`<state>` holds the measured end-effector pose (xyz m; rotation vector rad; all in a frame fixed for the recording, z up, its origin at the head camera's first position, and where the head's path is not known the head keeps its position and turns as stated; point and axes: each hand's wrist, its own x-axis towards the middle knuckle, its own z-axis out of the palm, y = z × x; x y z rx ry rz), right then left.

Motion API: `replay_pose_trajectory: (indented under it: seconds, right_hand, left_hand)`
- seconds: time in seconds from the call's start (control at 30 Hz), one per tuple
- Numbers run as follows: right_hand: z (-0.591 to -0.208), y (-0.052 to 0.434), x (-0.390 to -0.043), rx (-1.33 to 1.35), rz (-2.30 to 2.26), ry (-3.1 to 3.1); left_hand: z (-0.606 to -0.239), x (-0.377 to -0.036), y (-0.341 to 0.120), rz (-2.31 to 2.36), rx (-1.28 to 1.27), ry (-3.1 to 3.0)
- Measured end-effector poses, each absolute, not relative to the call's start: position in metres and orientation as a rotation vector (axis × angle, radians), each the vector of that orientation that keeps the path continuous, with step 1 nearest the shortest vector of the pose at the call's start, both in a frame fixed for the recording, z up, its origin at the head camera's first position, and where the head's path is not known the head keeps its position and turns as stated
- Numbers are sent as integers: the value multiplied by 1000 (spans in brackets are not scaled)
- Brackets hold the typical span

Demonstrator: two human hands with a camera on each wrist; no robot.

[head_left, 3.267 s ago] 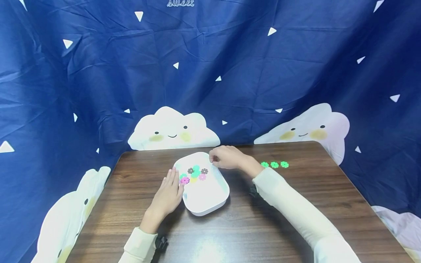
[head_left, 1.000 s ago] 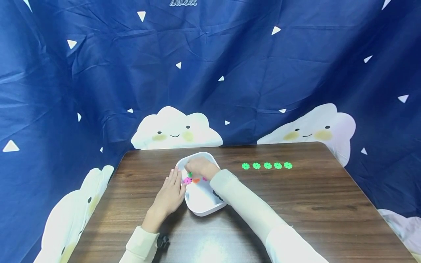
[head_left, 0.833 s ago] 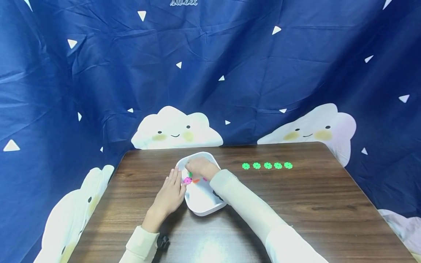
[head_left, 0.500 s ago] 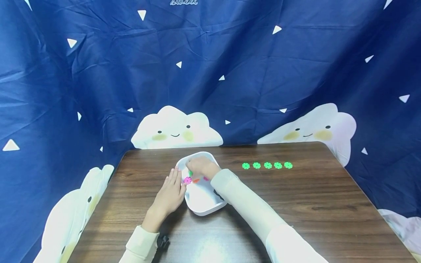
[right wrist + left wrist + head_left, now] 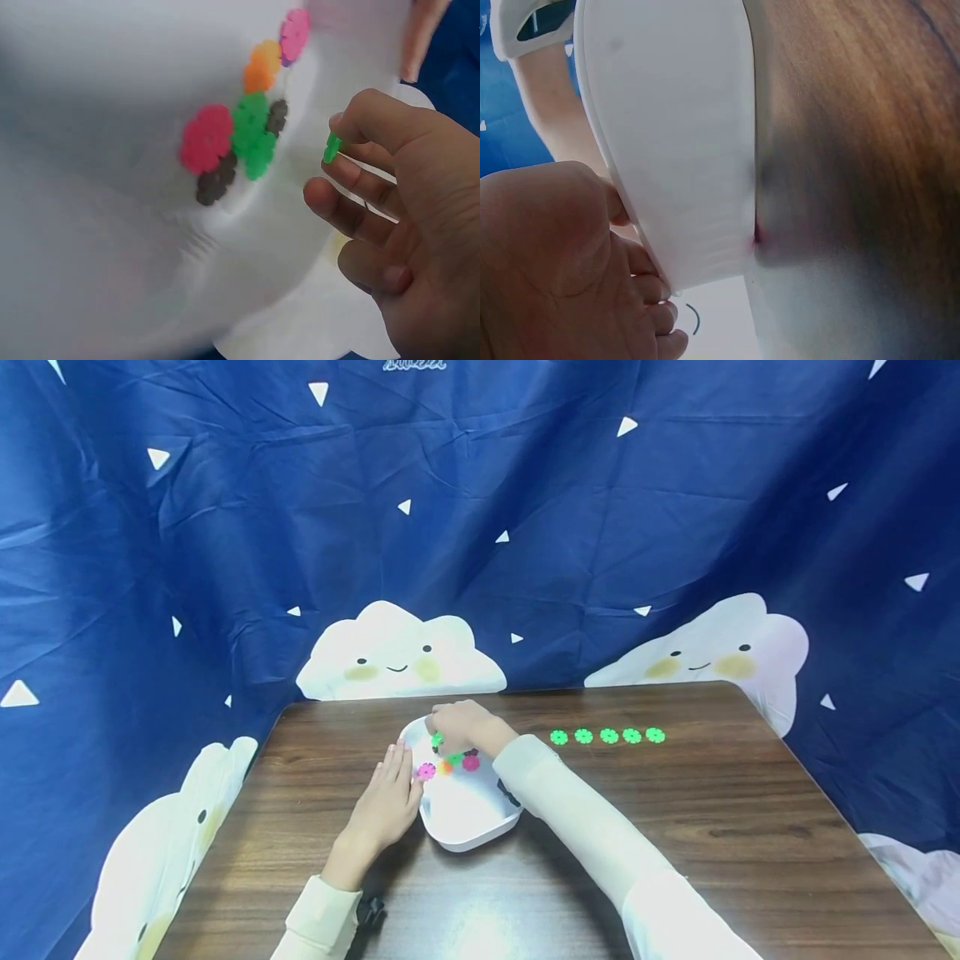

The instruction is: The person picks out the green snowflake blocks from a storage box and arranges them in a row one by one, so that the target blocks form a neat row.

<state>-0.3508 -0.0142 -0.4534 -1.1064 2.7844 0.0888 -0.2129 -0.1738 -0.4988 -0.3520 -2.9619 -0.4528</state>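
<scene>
My right hand (image 5: 467, 727) is over the far part of a white tray (image 5: 461, 828). Between thumb and finger it pinches a green flower-shaped snowflake disc (image 5: 331, 148), seen almost edge-on in the right wrist view. Loose flower discs lie in the tray below: a red-pink disc (image 5: 207, 138), green discs (image 5: 251, 124), an orange disc (image 5: 259, 75), dark brown discs (image 5: 217, 181) and a magenta disc (image 5: 426, 771) by the left wall. My left hand (image 5: 384, 806) rests against the tray's left side, fingers extended, fingertips at the rim in the left wrist view.
Several green snowflake discs (image 5: 608, 736) lie in a straight row on the brown wooden table (image 5: 712, 827), right of the tray. A dark blue curtain (image 5: 480, 527) with printed clouds hangs behind the table's far edge.
Two more green discs joined the row since the oldest frame. The right hand went down into the tray and has now risen slightly with a green disc. The left hand stayed put.
</scene>
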Motion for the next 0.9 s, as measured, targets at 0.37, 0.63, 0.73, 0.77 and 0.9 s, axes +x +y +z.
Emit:
replay_pose_trajectory:
  seconds: [0.37, 0.63, 0.73, 0.77, 0.9]
  right_hand:
    - [-427, 16, -343, -1183, 19, 2861]
    - [-412, 49, -329, -1250, 44, 2913]
    - [-411, 60, -325, -1268, 77, 2926]
    - [-410, 64, -324, -1270, 87, 2927]
    - [-407, 78, -317, -1281, 107, 2927]
  left_hand:
    - [-500, -213, -175, -449, -342, -3013]
    - [-500, -214, -175, -442, -346, -3009]
    - [-500, -214, -175, -444, -340, -3006]
    - [-500, -214, -175, -443, -342, -3005]
    - [-500, -214, -174, -444, -342, -3008]
